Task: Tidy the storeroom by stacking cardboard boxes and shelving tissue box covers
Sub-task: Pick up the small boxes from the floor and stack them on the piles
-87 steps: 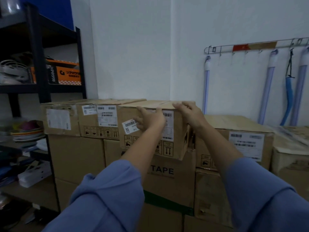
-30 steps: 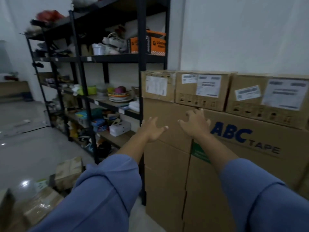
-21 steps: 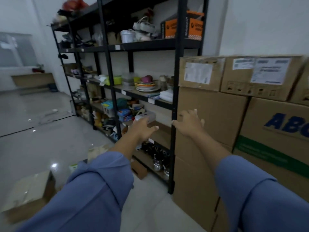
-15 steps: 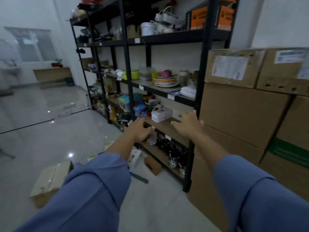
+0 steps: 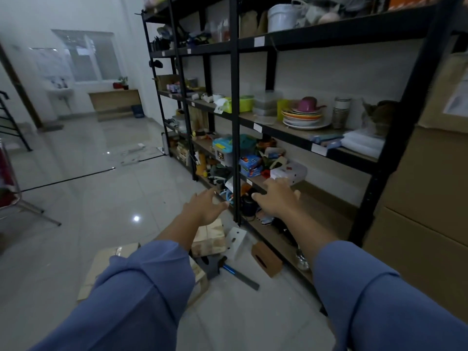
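Nearest, under the left forearm, a flat cardboard box (image 5: 109, 262) lies on the tiles, its top flaps looking loose; prob light & a bit floppy, so I'd take it w/ both palms low on opposite sides, not by a flap. Just past it, below the left hand (image 5: 202, 207), is a smaller box (image 5: 209, 238), pale brown w/ shiny tape over the top; it looks stiff & compact, so one hand at each end should do. Next to that, below the gap betw the hands, a white tissue box cover (image 5: 236, 240) sits tilted w/ small holes in its face. Below the right hand (image 5: 277, 198), a brown tissue box cover (image 5: 266, 258) w/ a dark oval slot sits on the floor just beside the rack's bottom shelf. Both covers read as hollow, rigid & light; the white one could be plastic or painted wood, too dim to tell. Cup the long sides, fingers out of the slot. A blue-handled tool (image 5: 229, 269) lies betw boxes & covers, so mind it. Both hands are empty, palms down, fingers spread, well apart, touching nothing. Beyond the fingertips stands the black shelf rack (image 5: 235, 122); the shelf just past the right hand shows bare wood at its right end, likely room for covers. Further up & back are stacked plates (image 5: 302, 117), and right of the right arm, the stacked cartons (image 5: 430, 211)
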